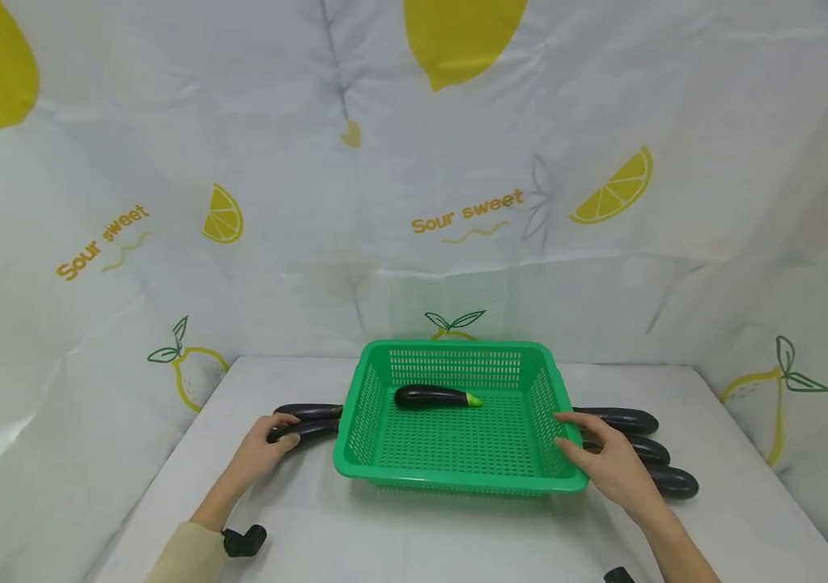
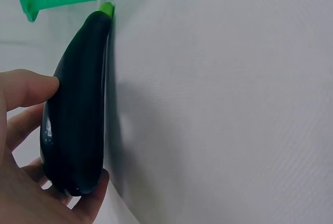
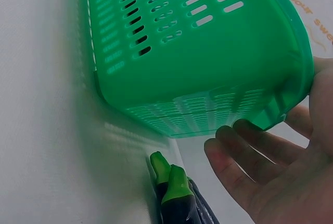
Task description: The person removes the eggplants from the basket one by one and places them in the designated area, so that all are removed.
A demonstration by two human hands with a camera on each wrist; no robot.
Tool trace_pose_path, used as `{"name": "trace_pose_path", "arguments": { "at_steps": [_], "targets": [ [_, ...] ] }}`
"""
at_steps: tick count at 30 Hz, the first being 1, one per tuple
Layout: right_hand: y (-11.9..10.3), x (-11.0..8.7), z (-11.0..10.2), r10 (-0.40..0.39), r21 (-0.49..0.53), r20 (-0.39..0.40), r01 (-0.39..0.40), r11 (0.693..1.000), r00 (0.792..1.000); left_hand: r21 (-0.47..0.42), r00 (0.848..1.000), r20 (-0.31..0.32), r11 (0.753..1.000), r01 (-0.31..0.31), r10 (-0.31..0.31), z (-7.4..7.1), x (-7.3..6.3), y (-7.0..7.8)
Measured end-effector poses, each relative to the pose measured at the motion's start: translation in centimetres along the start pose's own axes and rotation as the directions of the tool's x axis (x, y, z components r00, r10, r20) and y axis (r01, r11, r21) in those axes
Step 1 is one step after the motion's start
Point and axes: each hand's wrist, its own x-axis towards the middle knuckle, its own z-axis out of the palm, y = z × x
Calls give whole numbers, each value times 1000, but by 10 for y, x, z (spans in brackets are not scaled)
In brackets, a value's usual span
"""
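My left hand (image 1: 256,453) grips a dark eggplant (image 2: 78,104) with a green stem, thumb on one side and fingers round the other. In the head view this eggplant lies left of the green basket (image 1: 457,479), alongside a second eggplant (image 1: 304,411). My right hand (image 1: 613,465) holds the basket's right rim, with two fingertips over the edge; in the right wrist view its other fingers (image 3: 255,146) lie along the outside under the rim. Inside the basket, toward the back, rests one eggplant (image 1: 428,397), green stem pointing right.
Right of the basket lie three eggplants, the nearest (image 1: 676,482) partly behind my right hand; green stems (image 3: 178,182) show in the right wrist view. A white table (image 1: 414,534) carries everything. Behind it hangs a lemon-printed sheet (image 1: 297,283).
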Motion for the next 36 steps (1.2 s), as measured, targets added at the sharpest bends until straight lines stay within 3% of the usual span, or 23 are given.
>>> {"name": "trace_pose_path", "arguments": {
  "at_steps": [8,18,25,36],
  "targets": [
    [0,1,1,2,-7,-2,-2,1000,1000,56,998,-46,998,-35,38,3,1,-4],
    [0,0,1,-7,-14,-6,7,1000,1000,64,978,-139,987,-146,154,-5,-1,9],
    [0,1,1,-8,-19,-6,8,1000,1000,52,968,-172,983,-173,180,-9,1,27],
    [-1,1,1,5,-12,-3,-5,1000,1000,39,961,-171,977,-211,215,-11,-1,68]
  ]
}}
